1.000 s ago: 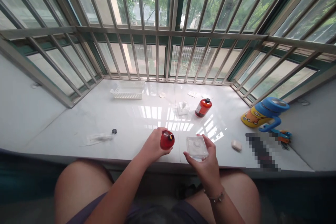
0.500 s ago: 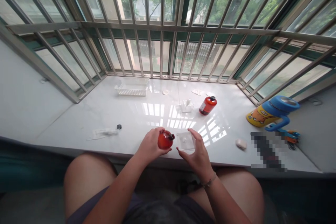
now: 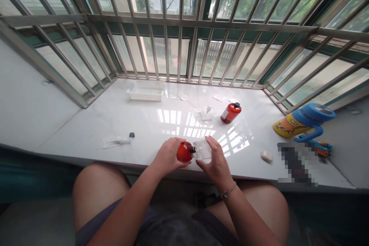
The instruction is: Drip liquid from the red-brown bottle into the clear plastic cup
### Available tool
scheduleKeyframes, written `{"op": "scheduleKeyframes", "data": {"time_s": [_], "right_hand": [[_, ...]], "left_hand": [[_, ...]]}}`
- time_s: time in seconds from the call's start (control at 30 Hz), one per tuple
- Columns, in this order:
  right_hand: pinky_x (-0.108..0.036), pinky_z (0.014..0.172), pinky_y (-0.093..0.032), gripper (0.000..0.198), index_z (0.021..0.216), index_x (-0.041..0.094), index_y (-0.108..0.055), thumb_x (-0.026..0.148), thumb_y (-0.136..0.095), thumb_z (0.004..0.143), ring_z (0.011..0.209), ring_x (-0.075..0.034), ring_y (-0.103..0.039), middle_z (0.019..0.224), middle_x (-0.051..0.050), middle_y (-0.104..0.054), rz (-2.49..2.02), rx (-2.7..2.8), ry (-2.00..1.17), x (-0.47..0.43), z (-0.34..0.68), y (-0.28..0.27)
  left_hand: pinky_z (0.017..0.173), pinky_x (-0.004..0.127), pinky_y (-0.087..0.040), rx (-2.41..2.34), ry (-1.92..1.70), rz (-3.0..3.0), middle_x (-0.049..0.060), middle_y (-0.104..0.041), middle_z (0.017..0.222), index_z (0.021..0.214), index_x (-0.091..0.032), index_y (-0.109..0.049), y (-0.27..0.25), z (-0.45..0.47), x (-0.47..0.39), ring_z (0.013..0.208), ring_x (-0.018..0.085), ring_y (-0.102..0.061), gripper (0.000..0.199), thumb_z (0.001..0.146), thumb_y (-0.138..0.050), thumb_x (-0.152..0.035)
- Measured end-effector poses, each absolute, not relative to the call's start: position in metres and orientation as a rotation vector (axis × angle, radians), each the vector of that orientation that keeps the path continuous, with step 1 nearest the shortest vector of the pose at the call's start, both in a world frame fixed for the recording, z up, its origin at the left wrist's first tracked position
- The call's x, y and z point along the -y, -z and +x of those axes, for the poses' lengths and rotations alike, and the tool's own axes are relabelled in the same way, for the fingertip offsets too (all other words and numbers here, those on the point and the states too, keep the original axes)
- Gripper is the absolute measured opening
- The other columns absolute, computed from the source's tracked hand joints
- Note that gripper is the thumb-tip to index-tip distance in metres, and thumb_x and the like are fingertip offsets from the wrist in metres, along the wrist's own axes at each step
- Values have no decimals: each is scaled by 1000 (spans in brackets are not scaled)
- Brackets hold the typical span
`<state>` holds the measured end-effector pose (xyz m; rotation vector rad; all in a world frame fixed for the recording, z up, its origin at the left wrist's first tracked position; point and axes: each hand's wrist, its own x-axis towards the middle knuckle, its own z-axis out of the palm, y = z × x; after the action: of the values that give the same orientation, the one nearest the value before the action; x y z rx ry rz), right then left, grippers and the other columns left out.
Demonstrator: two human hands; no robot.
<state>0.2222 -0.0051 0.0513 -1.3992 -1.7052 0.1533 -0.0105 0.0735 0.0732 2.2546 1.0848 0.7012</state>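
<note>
I am wrapping my left hand around a small red bottle, the grip clamped on its round body while I am tipping it sideways so its dark neck is pointing toward my right hand. My right grip is closed on a small clear container, fingers curling over its far edge and thumb underneath, and the bottle's mouth is sitting right at the container's near side. Both hands are hovering just above the front edge of the white desk.

Beyond the red bottle, farther across the desk, a second red bottle is lying tilted with a clear cup just beside it. A white basket is sitting near the barred window. Left of my bottle a plastic wrapper is lying flat, and to the right are a white lump and a blue-and-yellow jug.

The bottle I am holding is looking glossy, translucent orange-red.
</note>
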Motion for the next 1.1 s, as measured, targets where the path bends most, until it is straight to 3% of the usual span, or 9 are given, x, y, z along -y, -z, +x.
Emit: {"op": "scheduleKeyframes", "data": {"time_s": [0.87, 1.1], "right_hand": [[-70, 123, -46, 97, 172, 37, -21, 11, -71, 93, 157, -39, -40, 158, -14, -51, -1322, 1977, -26, -8, 232, -72], [-68, 120, -50, 90, 172, 27, -23, 11, -69, 95, 156, -40, -41, 157, -18, -51, -1330, 2060, 46, -11, 232, -82]], "left_hand": [[104, 50, -56, -1049, -722, 2141, 8, -73, 125, 129, -27, -61, -80, -16, -80, 116, 33, -69, 74, 66, -97, -40], [104, 50, -56, -1045, -721, 2131, 8, -72, 127, 128, -28, -59, -75, -18, -82, 117, 33, -69, 75, 66, -98, -41]]}}
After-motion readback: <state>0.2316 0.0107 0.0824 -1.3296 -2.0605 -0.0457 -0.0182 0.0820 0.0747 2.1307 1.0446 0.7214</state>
